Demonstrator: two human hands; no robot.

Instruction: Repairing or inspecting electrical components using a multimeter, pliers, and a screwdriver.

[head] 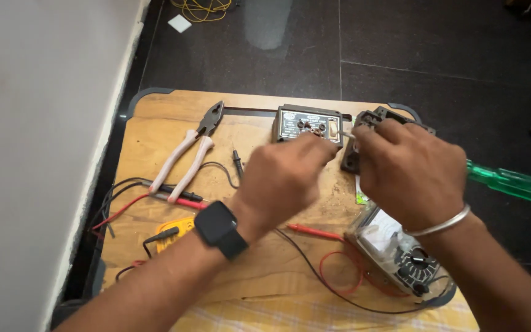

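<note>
Small dark plastic part (364, 138), held up over the far right side of the wooden board (259, 264), just beside the grey-brown electrical box (307, 125). Looks light, hard and stiff, with thin edges and little openings. Probably easy to crack if squeezed too hard. Best held by its thick outer sides, not by the thin bits.

Right hand (410, 172) wrapped over the part, fingers curled and pressed around its top and side. Most of the part hidden under that hand. Green see-through screwdriver handle (514, 184) sticking out to the right behind the wrist; cannot tell if held or just lying there.

Left hand (281, 178) close in front of the box, fingers bunched together, tips pinching something thin and pale (345, 134) that reaches toward the part. Too small to tell what, maybe a wire or a pin. Likely bendy and slippery, so better pinched close to its end.

Also on the board: pliers (193, 150) with pale pink grips to the left, red and black test leads (173, 198), a yellow meter (176, 233) partly under the left arm, and a needle-dial meter (401, 258) with a round knob under the right wrist. Black smartwatch (219, 229) on the left wrist, silver bangle (440, 224) on the right.
</note>
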